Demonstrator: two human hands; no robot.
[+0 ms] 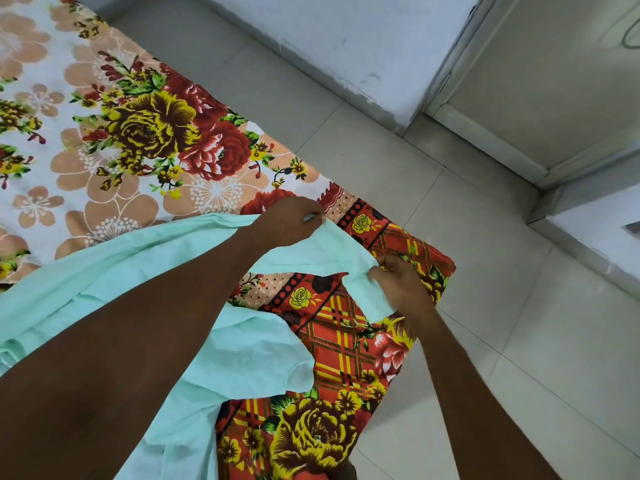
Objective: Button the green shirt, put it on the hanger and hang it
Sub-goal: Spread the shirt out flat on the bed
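Bedding in a floral bedsheet [145, 133] is carrying the green shirt [114, 271], lying near its right corner. I'm pinching the shirt's far edge with my left hand [289, 221], my right hand [398, 282] gripping the fabric beside it.

The shirt [114, 271] is spread on the bed [104, 133], towards its near right corner. Its far edge is held by the left hand [287, 220] and, nearer and to the right, by the right hand [398, 282]. The floor [450, 237] lies to the right of the bed, with the wall [329, 39] and a door [554, 81] behind.
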